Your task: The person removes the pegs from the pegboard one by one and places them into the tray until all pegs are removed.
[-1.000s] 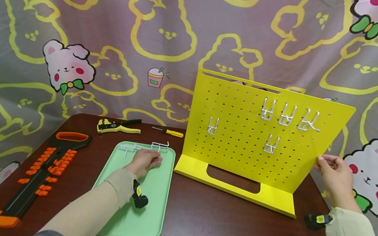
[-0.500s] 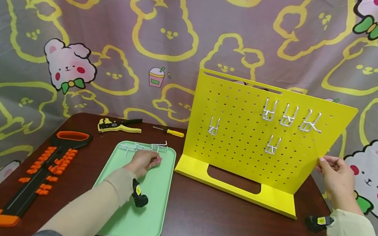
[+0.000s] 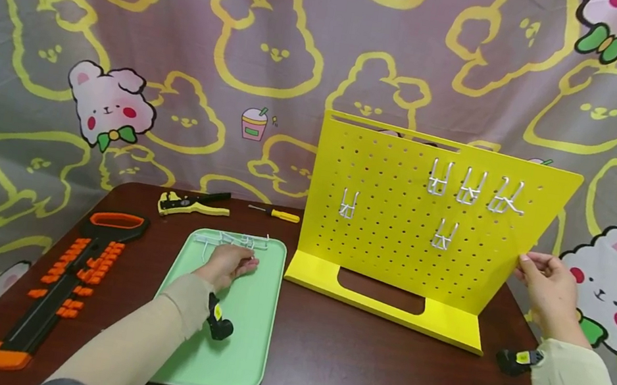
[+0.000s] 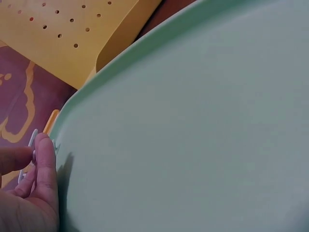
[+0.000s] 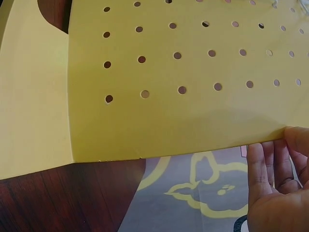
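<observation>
The left hand [image 3: 227,267] pinches a slim, bent white wire hook [image 4: 33,139] between thumb and fingers, above the far end of a pale green tray [image 3: 242,335]. The tray is smooth and matte, a rectangle with rounded corners and a low raised rim. More thin white wire pieces [image 3: 207,241] lie in it, just beyond the left hand's knuckles. The right hand [image 3: 551,292] grips the thin side edge of a bright yellow pegboard [image 3: 391,198], thumb on the front face and fingers behind. This upright sheet, punched with rows of small round holes, stands between the two hands; its flat foot has a rounded cutout. Five glossy white mounted hooks [image 3: 437,185], each a pair of prongs with a crosspiece, jut from it, most of them toward the right hand's side.

Out to the left of the left hand lies a long black tool with ribbed orange blocks [image 3: 54,294] and a looped handle. Beyond that hand are yellow-and-black pliers [image 3: 192,207] and a screwdriver [image 3: 283,217] with a yellow handle. Beneath both hands spreads a dark reddish-brown, faintly shiny tabletop [image 3: 365,374]; behind hangs softly creased grey cloth [image 3: 158,37] printed with cartoon animals.
</observation>
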A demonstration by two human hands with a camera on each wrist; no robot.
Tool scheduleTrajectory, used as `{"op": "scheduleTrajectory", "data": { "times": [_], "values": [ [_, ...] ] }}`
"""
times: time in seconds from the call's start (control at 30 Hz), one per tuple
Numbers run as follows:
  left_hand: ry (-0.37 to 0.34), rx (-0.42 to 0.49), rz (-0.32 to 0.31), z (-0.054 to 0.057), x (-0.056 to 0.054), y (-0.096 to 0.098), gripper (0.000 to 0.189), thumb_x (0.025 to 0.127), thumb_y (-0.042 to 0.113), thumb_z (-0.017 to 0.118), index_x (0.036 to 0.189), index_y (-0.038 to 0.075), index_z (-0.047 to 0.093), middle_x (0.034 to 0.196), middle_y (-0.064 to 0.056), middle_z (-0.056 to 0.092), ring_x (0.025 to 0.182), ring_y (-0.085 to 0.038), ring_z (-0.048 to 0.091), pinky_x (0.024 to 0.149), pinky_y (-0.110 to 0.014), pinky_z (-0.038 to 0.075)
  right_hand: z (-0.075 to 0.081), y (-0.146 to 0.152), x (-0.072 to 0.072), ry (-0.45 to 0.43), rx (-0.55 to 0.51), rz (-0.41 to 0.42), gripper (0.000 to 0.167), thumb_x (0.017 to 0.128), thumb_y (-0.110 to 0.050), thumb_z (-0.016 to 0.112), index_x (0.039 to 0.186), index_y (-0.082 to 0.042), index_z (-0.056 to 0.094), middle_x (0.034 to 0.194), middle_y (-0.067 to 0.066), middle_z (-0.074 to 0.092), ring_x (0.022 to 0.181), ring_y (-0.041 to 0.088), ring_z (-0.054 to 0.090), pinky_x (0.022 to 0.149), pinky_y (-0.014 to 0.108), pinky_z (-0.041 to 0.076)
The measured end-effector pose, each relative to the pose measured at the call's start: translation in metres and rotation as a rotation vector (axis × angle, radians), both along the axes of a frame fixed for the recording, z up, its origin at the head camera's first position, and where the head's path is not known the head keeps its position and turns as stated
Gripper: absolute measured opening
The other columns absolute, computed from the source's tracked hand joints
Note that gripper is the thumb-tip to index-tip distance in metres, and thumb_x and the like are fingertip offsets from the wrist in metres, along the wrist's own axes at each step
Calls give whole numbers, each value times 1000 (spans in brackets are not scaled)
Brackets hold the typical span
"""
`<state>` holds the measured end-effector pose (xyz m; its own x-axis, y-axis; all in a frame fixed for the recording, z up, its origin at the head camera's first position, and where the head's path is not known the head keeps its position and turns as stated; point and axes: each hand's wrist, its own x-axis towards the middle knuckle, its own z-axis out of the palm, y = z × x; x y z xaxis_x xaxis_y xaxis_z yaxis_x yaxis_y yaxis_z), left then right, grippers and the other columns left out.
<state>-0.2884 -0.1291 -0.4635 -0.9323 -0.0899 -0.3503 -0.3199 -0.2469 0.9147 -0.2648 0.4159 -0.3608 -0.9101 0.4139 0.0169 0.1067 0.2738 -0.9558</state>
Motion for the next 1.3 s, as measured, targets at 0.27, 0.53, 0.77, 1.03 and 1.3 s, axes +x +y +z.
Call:
{"op": "scheduleTrajectory", "data": {
  "times": [0.27,0.53,0.77,1.03,1.3],
  "values": [
    [7,-32,-21,1,4,-1,29,101,-8,54,126,-23,53,83,-13,66,71,-13,68,73,-22,60,0,0,0,11,0,12,7,106,-25,60,105,-18,58,96,-6,56,71,-5,64,64,9,53],
    [11,-62,-51,-1,6,-2,29,101,-9,53,126,-23,51,87,-13,61,74,-14,66,76,-24,61,-2,2,2,6,23,9,7,106,-26,59,106,-19,57,94,-9,57,73,-5,63,65,8,53],
    [34,-130,-96,13,4,-4,35,103,-2,53,133,-20,49,103,-18,59,83,-16,64,73,-22,59,-1,1,0,23,60,17,10,107,-26,57,108,-17,57,95,-8,57,73,-6,62,67,8,53],
    [130,-83,-136,57,-5,24,33,106,5,53,133,-15,51,107,-15,58,85,-16,64,79,-24,60,-1,0,-1,9,74,20,12,107,-27,56,109,-16,57,100,-3,56,74,-6,61,67,9,54],
    [243,-10,-233,132,-14,83,30,107,11,56,131,-8,54,120,-21,58,89,-20,64,82,-27,59,-1,0,0,1,74,8,12,107,-29,57,108,-17,57,99,-3,56,75,-5,61,67,8,53]
  ]
}}
